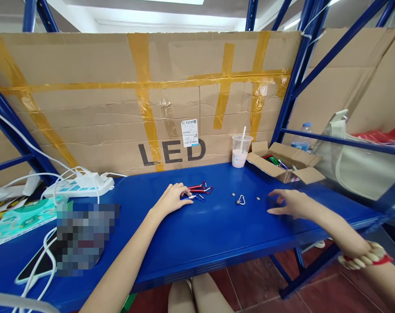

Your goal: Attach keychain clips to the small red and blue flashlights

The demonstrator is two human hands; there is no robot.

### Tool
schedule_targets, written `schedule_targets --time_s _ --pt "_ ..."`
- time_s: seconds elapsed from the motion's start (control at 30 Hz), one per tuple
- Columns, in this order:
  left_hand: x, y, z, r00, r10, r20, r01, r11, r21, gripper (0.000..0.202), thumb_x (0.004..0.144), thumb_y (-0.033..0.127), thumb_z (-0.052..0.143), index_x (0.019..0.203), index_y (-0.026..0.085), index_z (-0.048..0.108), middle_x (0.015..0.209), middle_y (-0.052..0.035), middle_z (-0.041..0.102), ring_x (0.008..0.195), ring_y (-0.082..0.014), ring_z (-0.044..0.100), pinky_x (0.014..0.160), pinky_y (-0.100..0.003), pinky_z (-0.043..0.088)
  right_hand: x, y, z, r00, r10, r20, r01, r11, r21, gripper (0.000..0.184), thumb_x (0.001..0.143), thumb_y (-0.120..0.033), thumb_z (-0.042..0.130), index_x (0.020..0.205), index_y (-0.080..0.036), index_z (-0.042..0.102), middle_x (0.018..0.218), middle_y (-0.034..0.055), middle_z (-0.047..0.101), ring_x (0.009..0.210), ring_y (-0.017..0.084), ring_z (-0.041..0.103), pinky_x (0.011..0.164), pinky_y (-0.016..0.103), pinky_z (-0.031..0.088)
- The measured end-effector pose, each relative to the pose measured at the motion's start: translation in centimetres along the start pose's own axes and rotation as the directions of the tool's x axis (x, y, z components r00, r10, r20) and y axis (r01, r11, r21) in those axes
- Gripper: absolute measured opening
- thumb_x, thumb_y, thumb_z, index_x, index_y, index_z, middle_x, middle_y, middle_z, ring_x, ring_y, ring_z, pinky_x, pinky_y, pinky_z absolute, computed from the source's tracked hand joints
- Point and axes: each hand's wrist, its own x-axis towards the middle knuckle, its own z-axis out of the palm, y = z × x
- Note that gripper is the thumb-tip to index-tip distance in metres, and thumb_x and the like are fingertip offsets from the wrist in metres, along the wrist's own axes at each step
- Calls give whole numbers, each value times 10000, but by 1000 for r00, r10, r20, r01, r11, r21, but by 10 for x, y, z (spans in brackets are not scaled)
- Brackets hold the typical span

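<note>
My left hand (173, 198) rests on the blue shelf top (197, 230), its fingers curled on a small blue keychain flashlight (195, 197). Just beyond lie two red keychain flashlights (200, 188). My right hand (288, 203) lies flat on the shelf to the right, fingers spread, holding nothing. Between the hands sit a silver carabiner clip (240, 200) and two small round metal parts (257, 198), one on each side of the clip. The right hand's fingertips are close to the right-hand metal part.
A plastic cup with a straw (240, 151) and an open cardboard box of pens (283, 163) stand at the back right. A white power strip (81, 185) with cables, a teal packet (24, 217) and a phone lie at left. A taped cardboard wall (145, 100) backs the shelf.
</note>
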Motion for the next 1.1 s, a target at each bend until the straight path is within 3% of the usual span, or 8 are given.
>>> schedule_targets --time_s 0.17,0.33,0.47,0.6,0.77,0.93,1.1 --pt "0 -8 8 1000 4 28 -1 993 -115 158 815 325 556 881 201 629 840 -18 577 783 -142 522 699 -256 372 10 -4 8 977 -194 84 168 953 252 718 573 -511 635 1169 -125 533 929 89 557 645 117 558 532 201 493" --pt "-1 -10 8 1000 -22 -3 21 979 -202 154 764 317 619 869 214 661 872 -20 604 763 -145 517 701 -262 391 36 -23 14 927 -372 39 352 903 246 566 607 -499 635 1032 -125 625 831 61 583 581 82 526 571 182 455" --pt "-2 -9 4 996 -78 -49 63 962 -265 246 745 405 628 895 213 662 845 -21 591 688 -129 498 630 -244 391 44 -56 24 888 -457 58 427 863 272 448 640 -368 640 1007 -110 641 803 49 607 601 81 535 569 165 433" --pt "-5 -8 -4 988 -97 -118 89 994 -68 203 824 364 551 931 209 625 874 -17 568 823 -156 509 731 -284 368 47 -96 33 868 -494 48 461 839 288 306 677 -275 618 925 -99 661 781 45 622 593 71 544 555 149 434" --pt "-7 -8 -8 995 -85 -61 92 988 125 168 869 296 494 993 231 586 956 -11 537 906 -164 477 773 -304 332 69 -127 31 882 -457 116 421 874 243 212 641 -160 638 837 -87 670 750 50 628 590 79 549 514 141 445" --pt "-4 -6 -9 993 -113 -19 114 985 126 146 871 306 487 952 231 582 960 -7 532 904 -161 464 779 -295 326 94 -130 25 911 -390 133 349 902 254 279 620 -150 665 889 -74 653 749 64 630 563 74 545 513 143 471" --pt "-1 -6 -7 988 -155 -25 157 966 203 151 822 335 557 921 222 570 942 -16 511 903 -183 454 759 -305 322 100 -120 27 865 -491 105 445 846 292 357 645 -277 673 949 -91 650 820 69 634 645 98 579 517 146 469"
